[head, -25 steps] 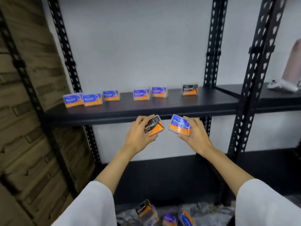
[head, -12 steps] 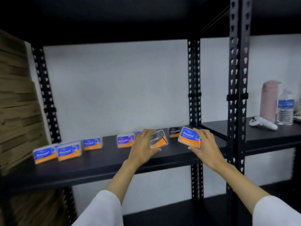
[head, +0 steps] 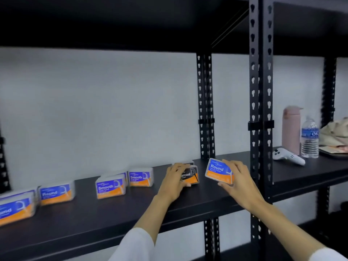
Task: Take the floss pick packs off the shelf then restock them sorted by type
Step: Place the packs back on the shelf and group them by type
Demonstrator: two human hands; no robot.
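Note:
My left hand grips a black and orange Charcoal pack that stands on the black shelf, in front of another dark pack mostly hidden behind it. My right hand holds a blue and orange Round pack tilted in the air just above the shelf, right of the Charcoal pack. Two Smooth packs stand left of my left hand, with another partly hidden behind the nearer one. Further left stand Round packs.
A black perforated upright rises just right of my right hand. On the neighbouring shelf to the right lie a white controller, a pink flask, a water bottle and a beige cap.
Both hands rose from below the shelf edge to shelf level. The Charcoal pack went from held in the air to standing on the shelf. The camera moved nearer and to the right.

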